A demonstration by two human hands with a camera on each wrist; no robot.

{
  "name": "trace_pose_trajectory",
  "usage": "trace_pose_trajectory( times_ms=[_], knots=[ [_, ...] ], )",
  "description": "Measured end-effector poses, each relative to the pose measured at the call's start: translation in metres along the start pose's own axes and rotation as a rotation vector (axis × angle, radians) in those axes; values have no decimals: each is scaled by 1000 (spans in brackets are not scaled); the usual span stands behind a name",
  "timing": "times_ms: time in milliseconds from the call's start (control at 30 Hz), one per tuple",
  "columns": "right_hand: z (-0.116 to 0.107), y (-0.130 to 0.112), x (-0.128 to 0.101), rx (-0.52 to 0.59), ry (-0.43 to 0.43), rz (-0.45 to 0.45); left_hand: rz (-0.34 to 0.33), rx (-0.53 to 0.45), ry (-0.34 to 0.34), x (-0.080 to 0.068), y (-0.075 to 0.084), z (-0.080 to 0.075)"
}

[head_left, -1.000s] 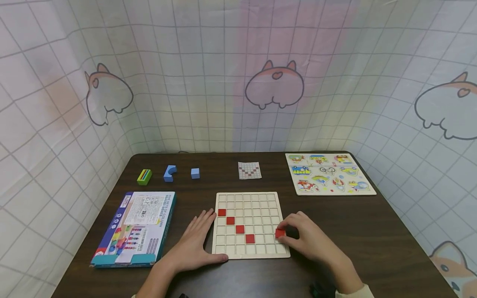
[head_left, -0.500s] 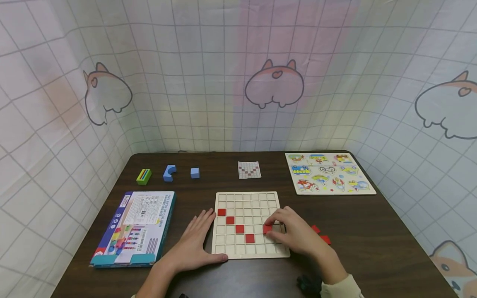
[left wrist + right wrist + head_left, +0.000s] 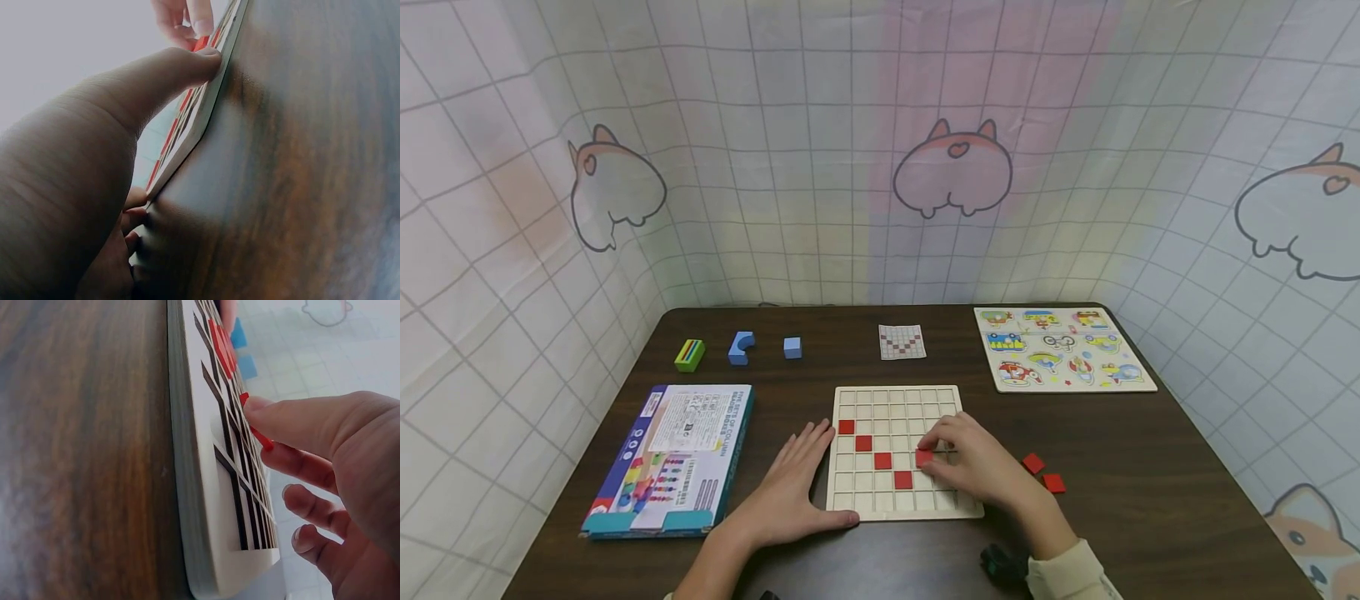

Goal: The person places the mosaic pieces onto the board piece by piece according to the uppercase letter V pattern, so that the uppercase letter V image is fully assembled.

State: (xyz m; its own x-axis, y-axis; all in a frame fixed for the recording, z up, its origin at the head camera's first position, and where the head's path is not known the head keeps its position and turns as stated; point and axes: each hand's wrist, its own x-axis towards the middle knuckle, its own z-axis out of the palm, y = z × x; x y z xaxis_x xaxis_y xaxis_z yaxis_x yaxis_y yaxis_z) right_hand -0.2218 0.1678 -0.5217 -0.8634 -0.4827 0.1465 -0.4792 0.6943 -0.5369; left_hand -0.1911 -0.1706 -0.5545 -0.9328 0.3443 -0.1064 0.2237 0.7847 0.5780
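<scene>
A pale wooden grid board lies flat on the dark table. Several red square tiles sit in its cells, stepping down diagonally from the left. My left hand is spread along the board's left side, fingertips at that edge and thumb at the near corner. Between thumb and index finger, my right hand pinches another red tile over the cells right of the diagonal. The right wrist view has it tilted, held close to the grid surface; whether it touches cannot be told. Its other fingers are loosely bent.
Two loose red tiles lie right of the board. Behind it are a small pattern card, a blue cube, a blue arch block and a green striped block. A box lies left, a picture board back right.
My right hand has carried the pinched red tile leftward from the board's right edge, uncovering two loose tiles on the table. The left hand has stayed in place.
</scene>
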Motion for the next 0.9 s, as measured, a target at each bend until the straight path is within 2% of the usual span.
trace_pose_trajectory(
  times_ms=[433, 900],
  knots=[
    [6, 3, 7, 12, -23, 0, 0, -4, 1, -1, 1, -1],
    [7, 2, 2, 32, -26, 23, -3, -3, 0, -1, 2, -2]
  ],
)
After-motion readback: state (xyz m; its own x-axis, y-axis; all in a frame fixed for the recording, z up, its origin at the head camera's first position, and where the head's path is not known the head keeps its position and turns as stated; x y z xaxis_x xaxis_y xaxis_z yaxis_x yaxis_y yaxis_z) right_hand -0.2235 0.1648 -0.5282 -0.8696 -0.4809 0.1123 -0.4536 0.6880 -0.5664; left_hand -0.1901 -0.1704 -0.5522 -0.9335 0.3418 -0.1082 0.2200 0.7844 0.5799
